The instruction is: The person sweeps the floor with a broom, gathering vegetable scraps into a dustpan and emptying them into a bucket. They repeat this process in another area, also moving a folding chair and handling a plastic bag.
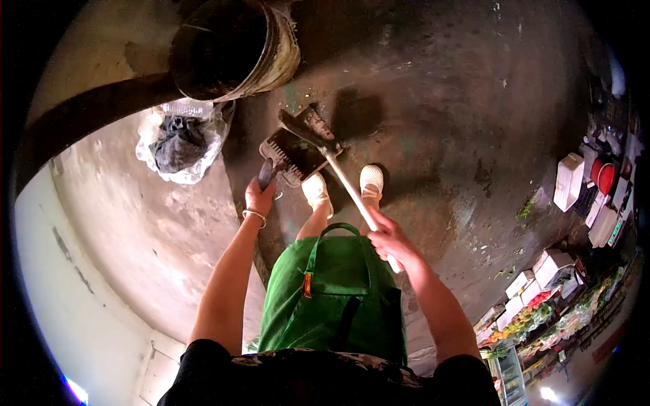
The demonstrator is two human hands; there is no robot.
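My left hand [258,195] is closed round the short handle of a dark dustpan [296,150], which has a toothed edge and is held low over the floor. My right hand [393,240] grips the pale stick of a broom [352,189]. The broom's dark head [301,128] lies across the dustpan. Some debris [317,123] shows at the dustpan's far side. Below my hands hangs a green apron [325,291], with my white shoes [371,177] just past it.
A large round bin [281,57] stands at the upper left. Beside it lies a clear plastic bag [200,159] with dark contents. White boxes [569,179] and produce [528,314] line the right side. A pale wall [81,271] is at left.
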